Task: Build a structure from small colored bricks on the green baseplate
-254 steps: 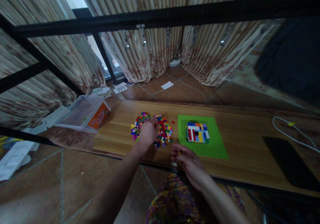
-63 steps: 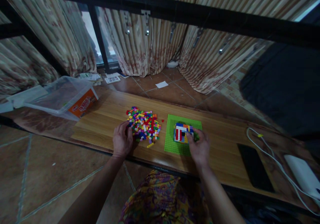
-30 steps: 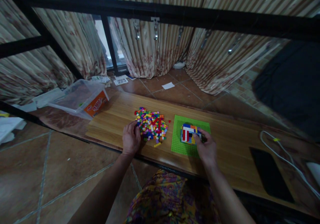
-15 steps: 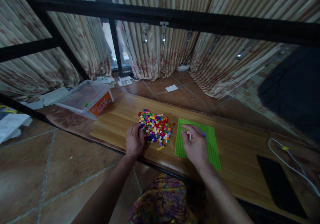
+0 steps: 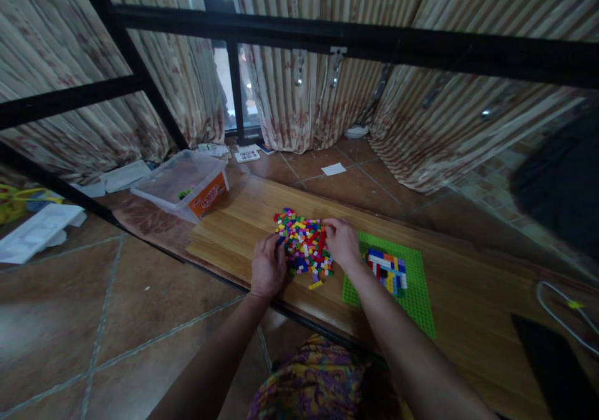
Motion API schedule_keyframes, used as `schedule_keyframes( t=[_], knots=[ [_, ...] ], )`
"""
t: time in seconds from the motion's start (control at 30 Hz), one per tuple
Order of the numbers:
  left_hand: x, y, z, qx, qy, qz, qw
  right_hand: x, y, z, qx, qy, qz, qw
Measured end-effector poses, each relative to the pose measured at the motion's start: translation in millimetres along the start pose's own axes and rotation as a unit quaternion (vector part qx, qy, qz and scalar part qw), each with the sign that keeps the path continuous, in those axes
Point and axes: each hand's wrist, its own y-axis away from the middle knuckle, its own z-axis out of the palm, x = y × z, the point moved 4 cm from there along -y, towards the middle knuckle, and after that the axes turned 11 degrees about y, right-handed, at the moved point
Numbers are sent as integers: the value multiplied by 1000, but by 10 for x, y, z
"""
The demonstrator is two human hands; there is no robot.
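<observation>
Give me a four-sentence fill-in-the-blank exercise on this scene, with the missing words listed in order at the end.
1. Of the left hand and the right hand, the ____ hand is nearer the baseplate.
2. The build sits on a baseplate coloured ____.
3. The label on the clear box is mostly ____.
4. The band on the white cable is ____.

Missing words: right; green; orange; yellow.
</observation>
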Motion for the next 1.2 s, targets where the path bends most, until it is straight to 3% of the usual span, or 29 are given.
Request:
schedule_keyframes(
  t=[0.23,0.43,0.6,0.73,0.87,1.03,1.2],
  knots=[
    [-9,-3,-9,10,10,-7,1000,-60,-439,172,-49,35,-83,995],
    [-32,13,2,11,17,-3,1000,-113,-493,219,-97,57,-119,986],
    [-29,9,0,12,18,0,1000,-150,-465,129,-94,65,-128,985],
    [4,22,-26,19,28,0,999,-233,-293,-80,-71,59,-127,988],
    [69,48,-67,7,35,21,999,-422,135,-250,-76,-25,-146,986],
    [146,81,-47,-93,45,87,991,-567,633,-232,-98,-160,-130,974],
    [178,92,-6,-162,62,131,976,-514,740,-215,-82,-219,-94,968]
  ],
)
